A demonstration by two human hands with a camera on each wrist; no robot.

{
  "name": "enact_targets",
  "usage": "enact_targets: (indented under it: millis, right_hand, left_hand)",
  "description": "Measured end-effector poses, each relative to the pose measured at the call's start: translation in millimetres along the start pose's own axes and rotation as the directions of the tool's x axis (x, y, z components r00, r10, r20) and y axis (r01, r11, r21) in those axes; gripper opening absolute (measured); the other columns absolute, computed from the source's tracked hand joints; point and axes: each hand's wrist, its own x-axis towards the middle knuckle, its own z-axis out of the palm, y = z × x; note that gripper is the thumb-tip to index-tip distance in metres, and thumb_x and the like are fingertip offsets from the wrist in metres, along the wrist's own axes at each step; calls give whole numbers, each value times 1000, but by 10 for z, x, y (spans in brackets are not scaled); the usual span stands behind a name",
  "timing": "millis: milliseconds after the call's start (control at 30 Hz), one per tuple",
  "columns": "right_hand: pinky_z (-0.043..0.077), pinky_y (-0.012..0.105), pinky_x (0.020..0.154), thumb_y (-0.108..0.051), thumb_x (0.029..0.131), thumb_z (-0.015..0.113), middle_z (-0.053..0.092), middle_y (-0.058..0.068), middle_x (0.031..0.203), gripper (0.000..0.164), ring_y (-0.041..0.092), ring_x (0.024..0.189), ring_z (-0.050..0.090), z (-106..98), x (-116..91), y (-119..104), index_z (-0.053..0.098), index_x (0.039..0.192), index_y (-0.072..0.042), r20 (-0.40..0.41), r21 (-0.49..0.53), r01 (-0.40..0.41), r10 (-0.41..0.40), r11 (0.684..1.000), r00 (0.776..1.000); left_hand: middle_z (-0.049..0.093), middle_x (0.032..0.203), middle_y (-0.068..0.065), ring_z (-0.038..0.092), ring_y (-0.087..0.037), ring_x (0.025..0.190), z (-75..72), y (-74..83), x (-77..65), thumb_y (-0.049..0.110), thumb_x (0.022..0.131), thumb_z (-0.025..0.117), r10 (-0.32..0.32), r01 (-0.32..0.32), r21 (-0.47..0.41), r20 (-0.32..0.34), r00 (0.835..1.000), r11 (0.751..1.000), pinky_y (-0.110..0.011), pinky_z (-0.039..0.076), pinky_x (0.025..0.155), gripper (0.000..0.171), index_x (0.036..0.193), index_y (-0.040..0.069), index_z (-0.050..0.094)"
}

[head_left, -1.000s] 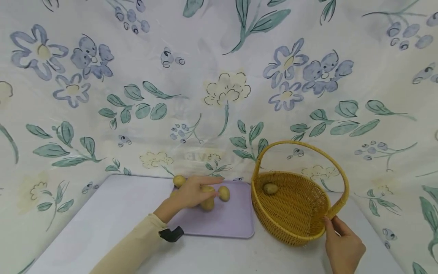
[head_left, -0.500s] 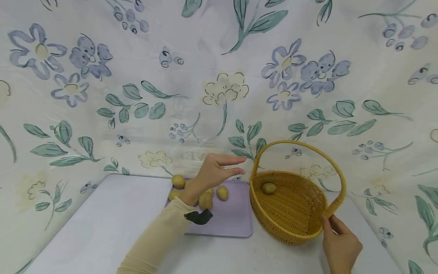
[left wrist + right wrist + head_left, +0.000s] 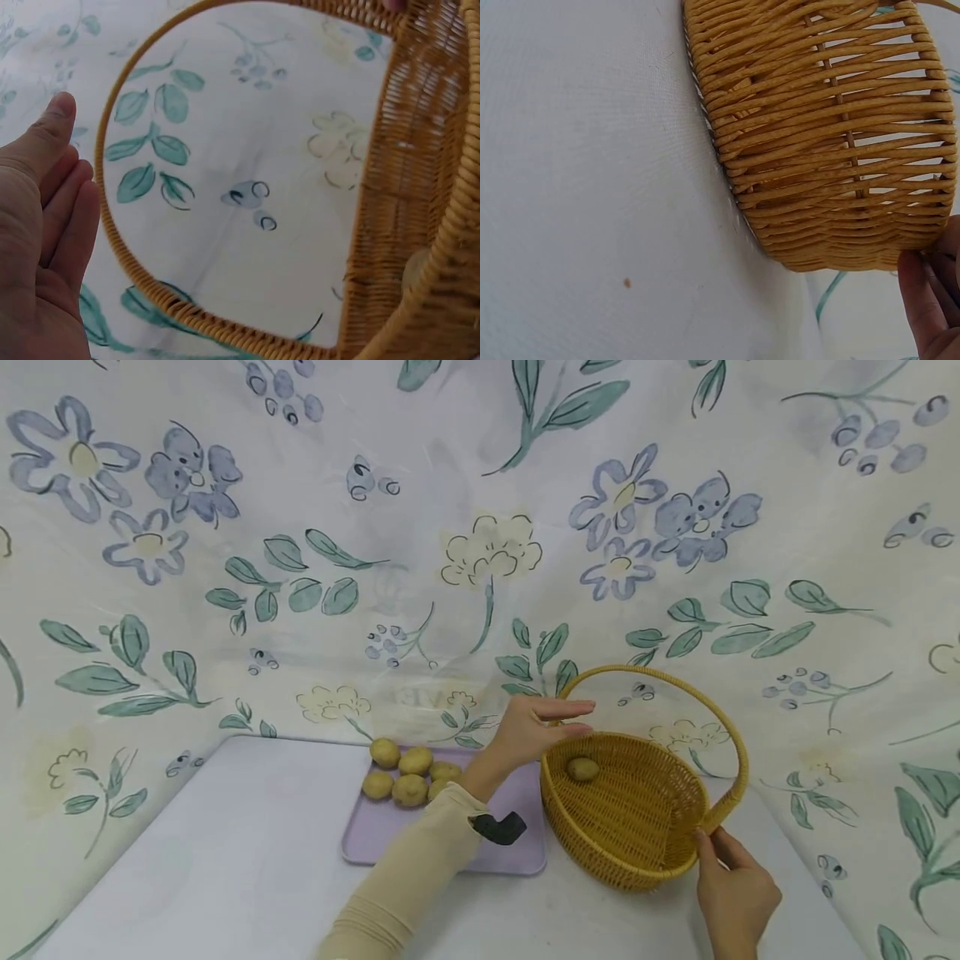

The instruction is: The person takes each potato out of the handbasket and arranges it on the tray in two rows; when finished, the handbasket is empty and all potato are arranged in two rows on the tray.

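My left hand [image 3: 528, 731] is raised beside the left end of the handle of the wicker basket [image 3: 626, 877], fingers and thumb apart. In the left wrist view that hand [image 3: 49, 225] shows its palm side, with nothing visible between thumb and fingers. With thumb and fingers my right hand [image 3: 738, 889] pinches the basket's right rim near the foot of the handle. One potato [image 3: 582, 769] lies inside the basket at the left. Several potatoes [image 3: 410, 791] sit on the lilac tray [image 3: 367, 847], some hidden behind my left forearm.
Tray and basket stand side by side on a white table [image 3: 225, 843]. A floral-patterned cloth [image 3: 420, 635] rises behind them. The basket's tall arched handle [image 3: 675, 681] stands over its opening. A small brown speck [image 3: 627, 283] marks the white surface in the right wrist view.
From over the potatoes, my left hand has lifted and moved right to the basket's handle. My right hand keeps its pinch on the rim. The potato in the basket has stayed put.
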Motion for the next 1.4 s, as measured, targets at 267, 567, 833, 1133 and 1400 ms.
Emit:
enact_targets:
  millis: [267, 567, 833, 1133, 1400]
  right_hand:
    - [33, -8, 53, -17, 96, 72, 72, 26, 111, 32, -34, 65, 38, 4, -8, -10, 72, 119, 4, 23, 5, -65, 65, 998, 998]
    - [34, -8, 53, -18, 96, 72, 73, 25, 111, 32, -22, 67, 57, 27, 16, -26, 72, 119, 4, 18, -16, -44, 44, 999, 999]
    - [33, -6, 49, -18, 97, 70, 73, 26, 111, 33, 45, 100, 72, 46, -9, 8, 71, 121, 5, 35, -41, -61, 63, 997, 997]
    - [36, -6, 53, -17, 96, 72, 74, 24, 111, 31, 17, 81, 78, 41, 2, -5, 73, 119, 3, 27, -19, -67, 67, 998, 997]
    - [35, -7, 51, -14, 96, 70, 72, 27, 110, 30, 46, 98, 73, 24, 5, -9, 71, 118, 7, 24, -18, -21, 22, 1000, 999]
  left_hand:
    - [76, 118, -9, 74, -12, 108, 312, -165, 253, 18, 85, 83, -129, 129, -49, 2, 992, 990, -27, 62, 87, 34, 117, 9, 78]
    - [78, 113, -2, 74, -10, 106, 559, -342, 377, 23, 85, 84, -184, 184, -45, 0, 983, 982, -22, 61, 85, 30, 114, 14, 80]
    - [79, 112, -1, 74, -2, 96, 663, -521, 402, 26, 86, 83, -212, 213, 19, -46, 976, 977, -19, 60, 80, 30, 113, 15, 81]
    - [75, 125, 1, 71, -19, 114, 738, -730, 423, 34, 89, 79, -268, 270, 83, -35, 963, 959, -18, 58, 88, 38, 121, 14, 77]
    - [71, 132, 3, 69, -11, 116, 764, -894, 394, 37, 91, 77, -358, 358, 69, -13, 934, 931, -19, 57, 91, 39, 124, 17, 76]
